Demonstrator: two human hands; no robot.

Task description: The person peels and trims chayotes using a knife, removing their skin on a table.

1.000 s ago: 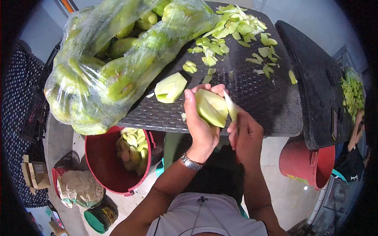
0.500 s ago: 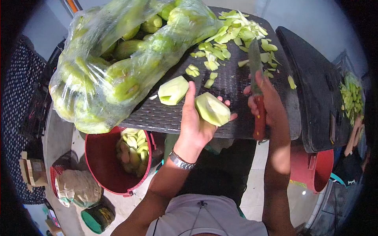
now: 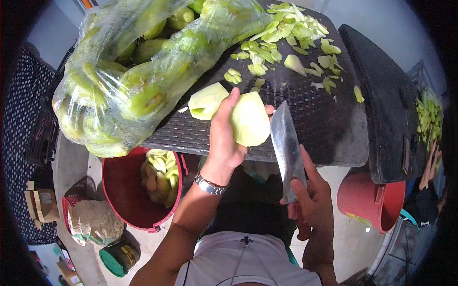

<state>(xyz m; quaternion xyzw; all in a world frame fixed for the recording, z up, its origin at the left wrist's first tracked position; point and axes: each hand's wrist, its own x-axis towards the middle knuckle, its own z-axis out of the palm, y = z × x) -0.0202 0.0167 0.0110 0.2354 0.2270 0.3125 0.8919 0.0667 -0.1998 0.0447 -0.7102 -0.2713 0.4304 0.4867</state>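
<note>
Peeled fruit (image 3: 250,119), pale green and cut into flat facets, sits in the left hand (image 3: 222,143) over the near edge of a dark woven tabletop (image 3: 324,136). That hand grips it between the thumb, laid along its left side, and the fingers, curled behind it with one tip showing past the right side. A metal watch (image 3: 210,186) circles the left wrist. The right hand (image 3: 312,198) is closed around the handle of a knife (image 3: 287,148), its thumb pressed near the heel of the broad blade, which points up and away from the body. The blade lies just beside the fruit; whether the two touch, I cannot tell. A second peeled piece (image 3: 207,101) rests on the tabletop beside the left thumb. Farther left, a clear plastic bag (image 3: 112,114) bulges with unpeeled green fruits (image 3: 148,50), and a heap of peelings (image 3: 296,28) is scattered over the far right part of the surface. Below the near edge, on the left, a red tub (image 3: 121,186) holds pale cut pieces (image 3: 162,174); another red tub (image 3: 360,198) stands on the right. Beyond a black panel (image 3: 386,105), another person's hands (image 3: 431,164) are near green produce (image 3: 429,114).
</note>
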